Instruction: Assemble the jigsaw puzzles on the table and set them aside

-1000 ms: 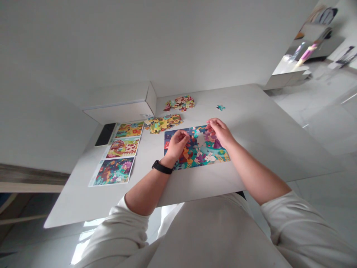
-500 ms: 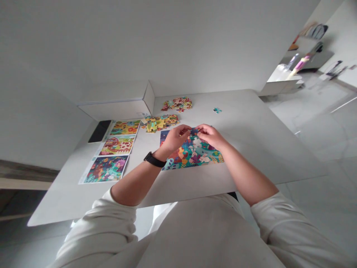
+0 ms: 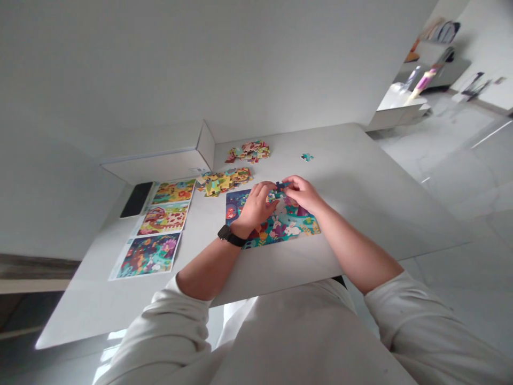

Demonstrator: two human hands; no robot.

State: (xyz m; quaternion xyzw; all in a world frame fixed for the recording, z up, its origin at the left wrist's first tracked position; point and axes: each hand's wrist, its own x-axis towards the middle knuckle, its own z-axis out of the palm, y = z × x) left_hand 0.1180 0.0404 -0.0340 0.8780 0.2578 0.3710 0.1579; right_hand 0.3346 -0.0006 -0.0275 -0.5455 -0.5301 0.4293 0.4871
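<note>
A colourful jigsaw puzzle (image 3: 291,218) with white rabbits and plants lies on the table, its upper part covered by both hands. A dark blue puzzle piece (image 3: 280,186) shows at its top edge, at the fingertips of my right hand (image 3: 303,193), which is closed in a pinch on it. My left hand (image 3: 258,206) rests over the puzzle's upper middle, thumb apart from the fingers, with nothing seen in it. A black watch (image 3: 231,236) is on the left wrist. One loose teal puzzle piece (image 3: 307,157) lies farther back to the right.
Behind the puzzle are a yellowish pile of pieces (image 3: 225,182) and a reddish pile (image 3: 250,151). On the left lie printed picture sheets (image 3: 151,255) and a black phone (image 3: 137,200). A white box (image 3: 160,166) stands against the wall.
My left hand has come down and toward me, its thumb spreading from the fingers. My right hand stays near the puzzle's top edge, and the dark blue piece is more visible.
</note>
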